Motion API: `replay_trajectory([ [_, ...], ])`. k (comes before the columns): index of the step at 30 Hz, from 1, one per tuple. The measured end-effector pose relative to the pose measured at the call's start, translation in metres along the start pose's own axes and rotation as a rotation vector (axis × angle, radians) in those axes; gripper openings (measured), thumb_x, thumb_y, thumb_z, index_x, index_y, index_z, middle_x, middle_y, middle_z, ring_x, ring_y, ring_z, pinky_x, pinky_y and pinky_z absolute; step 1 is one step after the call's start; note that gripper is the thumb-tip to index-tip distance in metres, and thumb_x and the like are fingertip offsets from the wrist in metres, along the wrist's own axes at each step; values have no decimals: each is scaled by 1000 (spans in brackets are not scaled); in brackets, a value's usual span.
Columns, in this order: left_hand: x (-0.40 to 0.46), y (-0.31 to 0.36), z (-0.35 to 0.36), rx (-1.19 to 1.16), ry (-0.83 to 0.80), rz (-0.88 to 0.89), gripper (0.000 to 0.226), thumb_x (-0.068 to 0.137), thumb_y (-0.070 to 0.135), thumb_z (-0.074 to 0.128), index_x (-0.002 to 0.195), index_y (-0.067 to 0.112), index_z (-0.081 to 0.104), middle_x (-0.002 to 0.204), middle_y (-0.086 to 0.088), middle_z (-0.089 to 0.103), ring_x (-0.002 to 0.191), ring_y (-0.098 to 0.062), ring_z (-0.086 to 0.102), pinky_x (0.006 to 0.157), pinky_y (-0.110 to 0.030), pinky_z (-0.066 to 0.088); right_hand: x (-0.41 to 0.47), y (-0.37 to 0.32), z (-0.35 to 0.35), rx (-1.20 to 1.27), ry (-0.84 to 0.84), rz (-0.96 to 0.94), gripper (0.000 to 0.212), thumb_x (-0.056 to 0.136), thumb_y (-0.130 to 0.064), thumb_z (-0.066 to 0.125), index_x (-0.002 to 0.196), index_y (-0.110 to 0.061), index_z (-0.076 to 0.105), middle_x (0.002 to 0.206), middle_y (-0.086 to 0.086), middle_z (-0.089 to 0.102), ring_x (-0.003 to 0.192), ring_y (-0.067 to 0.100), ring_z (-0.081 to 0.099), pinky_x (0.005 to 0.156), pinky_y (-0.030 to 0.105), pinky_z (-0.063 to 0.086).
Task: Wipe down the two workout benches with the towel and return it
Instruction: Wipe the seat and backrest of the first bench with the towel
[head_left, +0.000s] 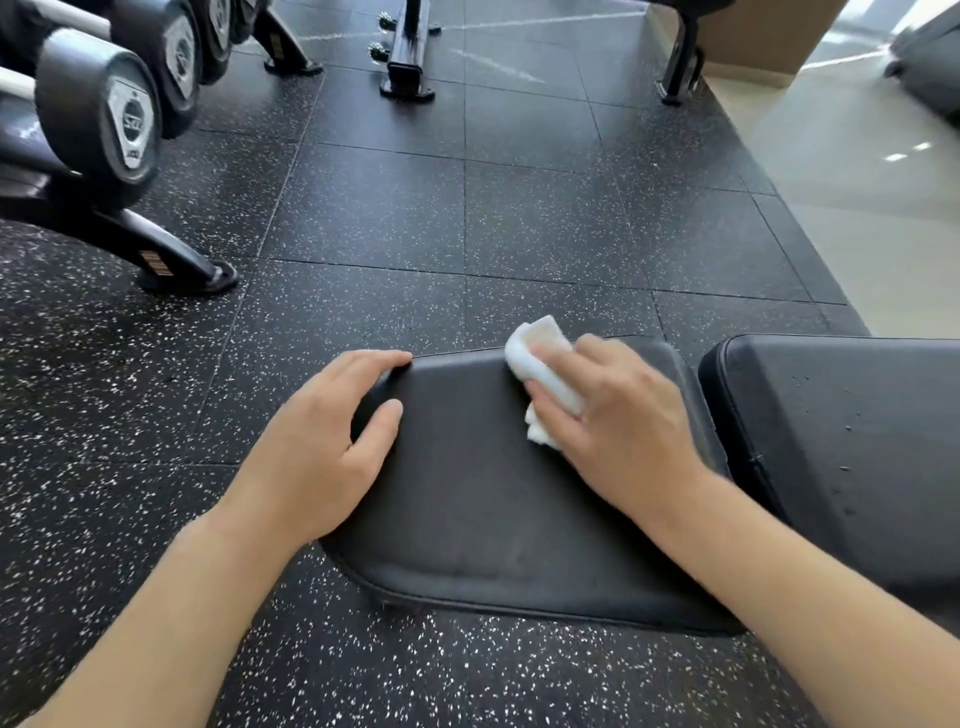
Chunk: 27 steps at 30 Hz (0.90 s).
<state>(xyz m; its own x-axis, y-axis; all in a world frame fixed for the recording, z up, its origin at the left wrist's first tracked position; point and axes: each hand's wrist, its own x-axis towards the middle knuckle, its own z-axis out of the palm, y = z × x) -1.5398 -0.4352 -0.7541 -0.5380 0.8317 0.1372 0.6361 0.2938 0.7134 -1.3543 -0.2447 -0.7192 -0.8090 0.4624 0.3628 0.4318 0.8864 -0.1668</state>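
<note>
My right hand (618, 415) presses the bunched white towel (545, 374) onto the far right part of the black seat pad (467, 493), its fingers curled over the cloth and clamped on it. My left hand (317, 441) steadies the pad's far left corner, fingers apart and laid loosely over the edge, thumb on top. I judge the wiping only partly done: the backrest pad (841, 441) just to the right shows specks and droplets, and returning the towel is still left. The bench frame is hidden beneath the pads, the backrest runs out of view, and I cannot tell which bench this is.
</note>
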Motion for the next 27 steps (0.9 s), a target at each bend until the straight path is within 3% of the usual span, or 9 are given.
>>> replay_trajectory([
  [4, 0, 0, 0, -24, -8, -3, 46, 95, 34, 52, 141, 31, 56, 136, 21, 57, 129, -1, 52, 110, -26, 39, -44, -63, -1, 32, 19, -399, 45, 88, -30, 71, 128, -11, 60, 100, 3, 47, 69, 27, 51, 57, 38, 47],
  [7, -1, 1, 0, -13, -15, 6, 46, 97, 30, 54, 143, 28, 55, 137, 19, 57, 131, -2, 51, 112, -25, 38, -74, -81, 0, 98, -120, -495, 35, 92, -38, 63, 120, -19, 72, 82, -2, 51, 69, 21, 36, 58, 34, 33],
  [9, -2, 2, 0, -3, -10, 4, 46, 96, 31, 54, 143, 28, 56, 138, 19, 57, 130, -1, 50, 111, -23, 37, -69, -72, 1, 104, -129, -536, 33, 97, -38, 62, 120, -19, 73, 81, 0, 53, 69, 22, 41, 58, 35, 37],
  [12, -3, 4, 1, 4, -8, -10, 44, 99, 31, 57, 143, 30, 55, 139, 18, 57, 130, -2, 50, 110, -19, 35, -32, -36, 1, 17, -6, -404, 35, 93, -30, 68, 125, -16, 71, 89, 5, 58, 71, 29, 58, 60, 39, 51],
  [15, -5, 5, 2, 7, -9, -29, 45, 100, 27, 60, 144, 31, 54, 140, 20, 56, 130, 1, 48, 107, -7, 28, -2, 7, -1, 8, -21, -56, 35, 99, -41, 60, 130, -27, 68, 94, 0, 60, 90, 26, 62, 76, 39, 48],
  [18, -8, 5, 1, 9, -12, -34, 45, 100, 24, 60, 144, 30, 54, 141, 20, 55, 131, 1, 47, 106, -2, 24, -4, 5, 2, 66, -5, -1, 31, 99, -39, 63, 127, -26, 69, 87, -3, 56, 87, 25, 58, 76, 42, 47],
  [20, -8, 5, 1, 14, -17, -31, 45, 101, 22, 60, 144, 29, 54, 141, 20, 55, 132, -1, 48, 108, -6, 27, -20, -24, 1, 83, -2, -133, 28, 96, -34, 69, 120, -19, 72, 86, 1, 58, 81, 29, 59, 70, 43, 50],
  [23, -5, 9, 1, 23, -10, -30, 42, 101, 26, 55, 144, 25, 56, 141, 15, 56, 133, -6, 49, 115, -25, 35, -58, -63, -3, 172, -84, -385, 30, 95, -34, 66, 119, -16, 72, 85, 3, 57, 73, 28, 53, 60, 40, 47],
  [27, 0, 24, 7, 92, -26, 7, 48, 97, 35, 50, 142, 21, 57, 143, 7, 56, 134, -17, 49, 116, -39, 37, -71, -56, -7, 168, -180, -563, 33, 100, -39, 61, 124, -19, 71, 85, 0, 55, 73, 23, 46, 60, 38, 42],
])
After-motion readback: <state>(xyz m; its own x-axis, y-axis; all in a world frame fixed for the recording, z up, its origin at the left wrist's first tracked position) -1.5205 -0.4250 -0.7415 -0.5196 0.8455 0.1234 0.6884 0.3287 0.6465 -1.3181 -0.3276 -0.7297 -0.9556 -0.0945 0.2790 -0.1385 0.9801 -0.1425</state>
